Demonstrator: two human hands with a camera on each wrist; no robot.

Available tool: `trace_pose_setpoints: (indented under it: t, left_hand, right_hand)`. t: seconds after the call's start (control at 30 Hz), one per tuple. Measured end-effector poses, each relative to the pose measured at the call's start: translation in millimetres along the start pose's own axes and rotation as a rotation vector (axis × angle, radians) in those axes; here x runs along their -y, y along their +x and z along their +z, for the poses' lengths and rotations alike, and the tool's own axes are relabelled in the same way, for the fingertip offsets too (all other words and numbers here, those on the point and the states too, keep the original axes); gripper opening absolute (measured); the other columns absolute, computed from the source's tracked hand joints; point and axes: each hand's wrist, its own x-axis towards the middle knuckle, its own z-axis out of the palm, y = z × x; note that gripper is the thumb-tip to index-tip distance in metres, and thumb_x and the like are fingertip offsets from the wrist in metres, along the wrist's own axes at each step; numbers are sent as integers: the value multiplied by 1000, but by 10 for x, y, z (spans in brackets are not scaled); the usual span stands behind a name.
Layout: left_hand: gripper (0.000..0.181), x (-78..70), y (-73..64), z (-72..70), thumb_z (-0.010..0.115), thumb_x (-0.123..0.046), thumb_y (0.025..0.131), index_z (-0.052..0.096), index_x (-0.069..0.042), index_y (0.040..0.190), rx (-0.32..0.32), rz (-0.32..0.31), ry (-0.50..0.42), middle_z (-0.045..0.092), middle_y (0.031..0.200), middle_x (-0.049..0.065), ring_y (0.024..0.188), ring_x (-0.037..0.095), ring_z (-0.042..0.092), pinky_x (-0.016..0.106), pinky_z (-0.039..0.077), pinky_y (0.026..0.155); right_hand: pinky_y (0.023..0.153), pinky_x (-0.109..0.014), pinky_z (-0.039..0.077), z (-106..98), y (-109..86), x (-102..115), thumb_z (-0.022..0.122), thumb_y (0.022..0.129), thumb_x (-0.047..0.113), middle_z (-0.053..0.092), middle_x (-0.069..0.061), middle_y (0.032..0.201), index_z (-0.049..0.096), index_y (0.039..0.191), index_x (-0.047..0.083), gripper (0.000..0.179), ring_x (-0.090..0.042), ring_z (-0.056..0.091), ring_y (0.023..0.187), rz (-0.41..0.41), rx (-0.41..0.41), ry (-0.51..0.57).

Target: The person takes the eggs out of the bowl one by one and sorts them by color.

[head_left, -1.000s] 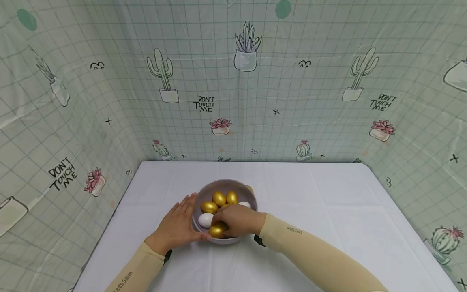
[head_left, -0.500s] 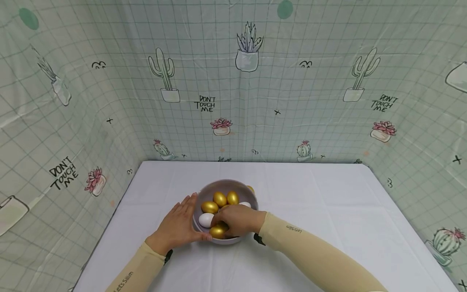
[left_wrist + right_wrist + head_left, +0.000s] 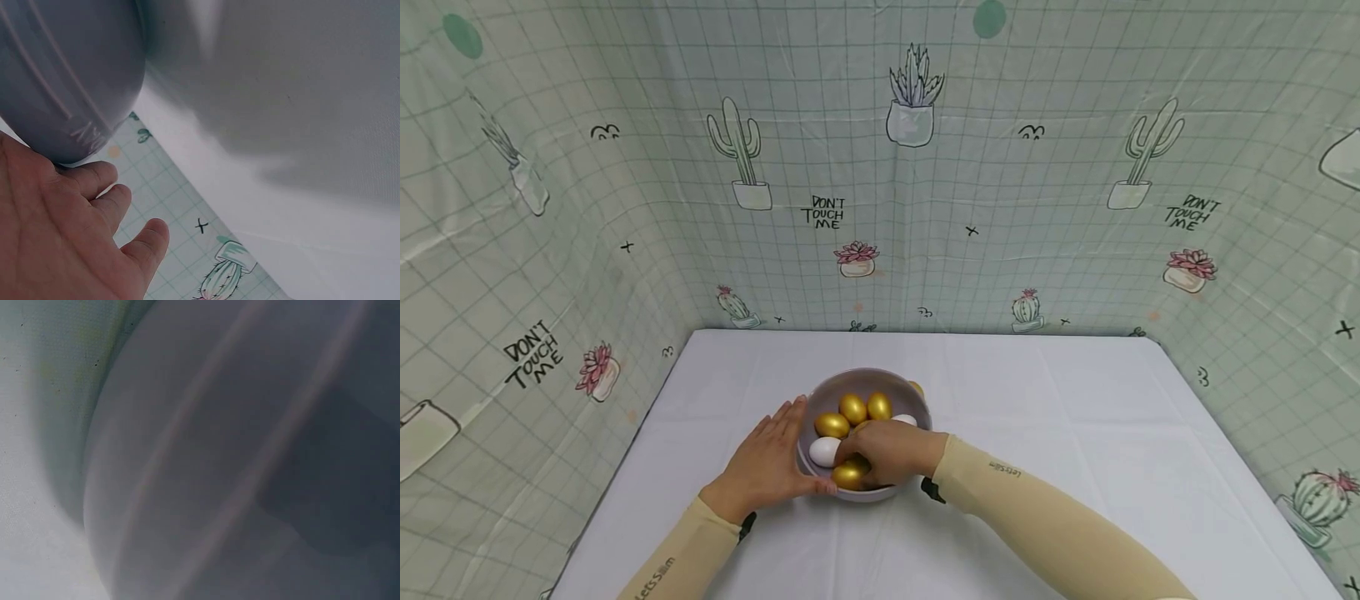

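Left hand [image 3: 766, 462] straight-fingered on bowl [image 3: 865, 382] at 9 o'clock, solid brace; right hand [image 3: 891, 450] at 4, can't tell grip, nudge eggs [image 3: 853, 409] gently.

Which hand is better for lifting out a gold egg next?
Probably the right hand: it reaches inside the bowl, beside the front gold egg, while the left hand is outside the bowl.

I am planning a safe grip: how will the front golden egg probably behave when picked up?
The golden egg would probably roll if nudged, given its rounded shape. Its glossy surface may feel slippery. It seems rigid, without visible dents.
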Motion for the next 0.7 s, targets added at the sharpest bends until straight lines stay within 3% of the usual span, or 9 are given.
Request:
trace_pose_setpoints:
  t: [0.13,0.4,0.57,0.7]
  left_hand:
    - [133,-12,-3,-11,66,-82,69,21,9,154,-1,1,-3,31,156,25,144,39,30,58,29,111]
    - [133,-11,2,0,66,-83,68,22,9,154,-6,1,6,32,155,26,143,40,30,58,30,111]
    - [134,-2,-1,20,66,-84,67,25,10,153,-26,8,-15,33,154,27,142,42,31,59,30,110]
    - [134,13,-2,37,62,-87,67,24,8,154,-24,5,-13,32,155,26,143,41,30,59,30,110]
  right_hand:
    - [79,-14,47,-47,-11,-13,80,86,22,66,21,100,72,117,25,32,3,57,83,-5,-15,14]
    - [77,-16,47,-224,-112,-111,79,82,13,66,14,102,70,120,16,38,-2,57,83,-9,-95,106]
    - [84,-25,50,-424,-271,-247,78,85,17,65,12,107,68,122,16,38,-5,61,93,34,-178,218]
    - [86,-31,53,-590,-451,-456,77,87,15,65,9,113,66,124,16,39,-8,62,97,67,-294,313]
